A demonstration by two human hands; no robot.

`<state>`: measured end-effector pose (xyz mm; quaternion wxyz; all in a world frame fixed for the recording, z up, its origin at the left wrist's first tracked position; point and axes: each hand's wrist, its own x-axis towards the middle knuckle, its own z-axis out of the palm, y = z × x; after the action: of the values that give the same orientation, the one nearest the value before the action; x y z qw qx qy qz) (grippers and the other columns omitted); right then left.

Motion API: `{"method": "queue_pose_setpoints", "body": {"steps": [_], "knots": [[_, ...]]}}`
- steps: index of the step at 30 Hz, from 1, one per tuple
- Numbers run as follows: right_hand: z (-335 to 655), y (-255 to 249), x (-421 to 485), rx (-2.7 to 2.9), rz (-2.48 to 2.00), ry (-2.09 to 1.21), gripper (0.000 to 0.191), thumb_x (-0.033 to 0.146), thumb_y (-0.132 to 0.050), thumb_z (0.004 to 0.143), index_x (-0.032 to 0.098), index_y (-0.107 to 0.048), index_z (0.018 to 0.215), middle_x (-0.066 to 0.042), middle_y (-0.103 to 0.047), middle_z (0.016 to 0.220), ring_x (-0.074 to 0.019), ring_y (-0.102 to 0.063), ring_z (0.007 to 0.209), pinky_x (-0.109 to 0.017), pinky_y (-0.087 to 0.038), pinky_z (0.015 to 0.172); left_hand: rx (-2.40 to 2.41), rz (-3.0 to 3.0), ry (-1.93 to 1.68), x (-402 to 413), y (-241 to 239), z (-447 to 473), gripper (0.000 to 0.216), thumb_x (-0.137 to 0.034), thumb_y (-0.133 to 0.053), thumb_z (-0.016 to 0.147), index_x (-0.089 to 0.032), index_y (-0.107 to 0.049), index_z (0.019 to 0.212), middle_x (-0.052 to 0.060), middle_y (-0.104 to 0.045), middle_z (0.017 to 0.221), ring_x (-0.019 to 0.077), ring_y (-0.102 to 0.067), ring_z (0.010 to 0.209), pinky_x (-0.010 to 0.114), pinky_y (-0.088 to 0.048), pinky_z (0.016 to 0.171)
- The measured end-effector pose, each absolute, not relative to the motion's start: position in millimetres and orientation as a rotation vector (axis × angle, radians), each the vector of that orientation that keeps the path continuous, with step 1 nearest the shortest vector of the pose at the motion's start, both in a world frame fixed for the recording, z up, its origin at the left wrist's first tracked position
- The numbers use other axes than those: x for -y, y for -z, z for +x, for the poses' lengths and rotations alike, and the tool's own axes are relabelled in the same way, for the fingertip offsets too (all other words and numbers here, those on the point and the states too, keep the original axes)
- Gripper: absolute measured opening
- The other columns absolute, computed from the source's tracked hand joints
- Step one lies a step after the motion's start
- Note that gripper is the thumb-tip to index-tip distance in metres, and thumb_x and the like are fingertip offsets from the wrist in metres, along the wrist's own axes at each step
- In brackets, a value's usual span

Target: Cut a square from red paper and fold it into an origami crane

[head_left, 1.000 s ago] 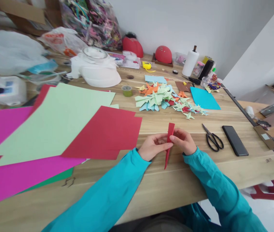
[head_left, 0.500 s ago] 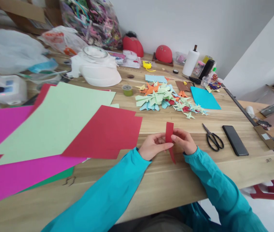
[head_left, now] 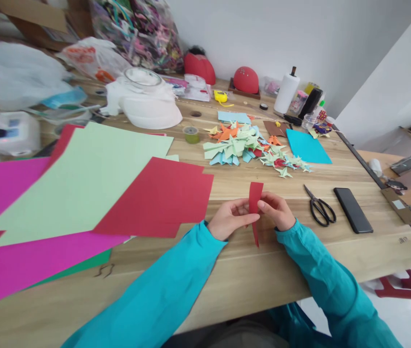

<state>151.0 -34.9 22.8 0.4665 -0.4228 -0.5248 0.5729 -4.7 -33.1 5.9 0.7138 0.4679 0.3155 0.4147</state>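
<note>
Above the wooden table [head_left: 263, 275], a narrow red paper strip [head_left: 255, 195] is held nearly upright between both hands. My left hand [head_left: 231, 220] pinches its middle, thumb lying across the front. From the other side my right hand [head_left: 277, 210] grips the strip's edge with thumb and fingers. The lower end of the paper hangs below my left thumb. Left of the hands lie red paper sheets [head_left: 162, 198], partly over pale green sheets [head_left: 82, 179]. Beyond the hands is a pile of folded paper pieces [head_left: 241, 145] in green, orange, blue and red.
Black-handled scissors [head_left: 321, 210] and a phone [head_left: 353, 210] lie to the right. A blue paper sheet [head_left: 308, 146] is beyond them. Magenta sheets [head_left: 17, 266] cover the left side. A tape roll [head_left: 191, 135] and a white cap-like item [head_left: 150, 104] stand farther back.
The strip has turned slightly in my fingers: its top leans a little more right and its lower end has swung left. Both hands stay in nearly the same place.
</note>
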Motion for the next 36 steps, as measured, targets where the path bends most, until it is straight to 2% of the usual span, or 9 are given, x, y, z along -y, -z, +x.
{"method": "queue_pose_setpoints", "body": {"steps": [9, 17, 36], "knots": [[150.0, -23.3, 35.3, 1.253, -1.092, -1.423, 0.041, 0.054, -0.073, 0.061, 0.019, -0.064, 0.079, -0.001, -0.066, 0.07, -0.0143, -0.06, 0.067, -0.028, -0.05, 0.064, -0.695, 1.003, -0.894, 33.3, -6.7, -5.7, 0.047, -0.035, -0.077, 0.06, -0.015, -0.068, 0.101, -0.001, -0.058, 0.062, 0.0079, -0.047, 0.05, 0.021, -0.038, 0.046], [148.9, -26.7, 37.1, 1.294, -1.083, -1.416, 0.04, 0.051, -0.076, 0.059, 0.018, -0.063, 0.077, -0.001, -0.067, 0.074, -0.015, -0.061, 0.069, -0.031, -0.049, 0.07, -0.695, 1.005, -0.893, 33.5, -6.0, -5.4, 0.047, -0.035, -0.076, 0.06, -0.016, -0.068, 0.102, 0.0, -0.059, 0.063, 0.0076, -0.047, 0.05, 0.021, -0.037, 0.046], [148.9, -27.7, 37.7, 1.292, -1.073, -1.45, 0.037, 0.049, -0.075, 0.06, 0.018, -0.062, 0.076, -0.001, -0.066, 0.07, -0.0151, -0.061, 0.067, -0.031, -0.049, 0.069, -0.689, 0.948, -0.894, 34.1, -9.9, -5.5, 0.043, -0.031, -0.077, 0.059, -0.015, -0.069, 0.098, 0.0, -0.061, 0.063, 0.0076, -0.048, 0.05, 0.022, -0.037, 0.046]]}}
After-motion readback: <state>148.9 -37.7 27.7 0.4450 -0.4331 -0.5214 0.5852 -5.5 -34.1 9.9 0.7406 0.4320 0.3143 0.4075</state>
